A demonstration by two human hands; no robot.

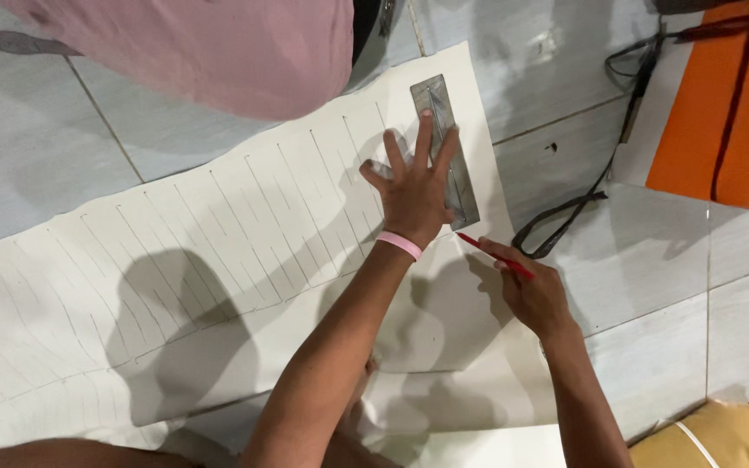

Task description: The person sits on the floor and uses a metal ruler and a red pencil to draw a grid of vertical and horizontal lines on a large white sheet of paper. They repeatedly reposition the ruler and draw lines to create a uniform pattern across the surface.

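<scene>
**Ruling lines on a paper sheet laid on a tiled floor**

Head view, looking down. The left hand [413, 192], centre of the frame, lies flat with fingers spread, pressing a clear ruler [446, 149] onto the sheet [218, 260]. A pink band [399, 244] circles its wrist. The ruler, grey-tinted and see-through, runs from the upper centre down toward the centre right, close to the sheet's right edge; the fingertips overlap its left side. The right hand [532, 293], just right of and below centre, pinches a thin red pencil [494, 256] between thumb and fingers; the tip points up and left toward the ruler's lower end, though contact with the paper cannot be judged.

The sheet is off-white and long, crossing the frame from the lower left to the upper centre. It bears many thin, roughly parallel lines, most ending in a small hook, bounded below by one long wavy line. Arm shadows fall across it.

The floor [36, 147] is pale grey tile with dark joints. A black cord [582, 195] loops at the right. Orange material [721, 104] fills the upper right corner, pink cloth [218, 52] the upper left, and a yellow cushion [721, 438] the lower right.
</scene>
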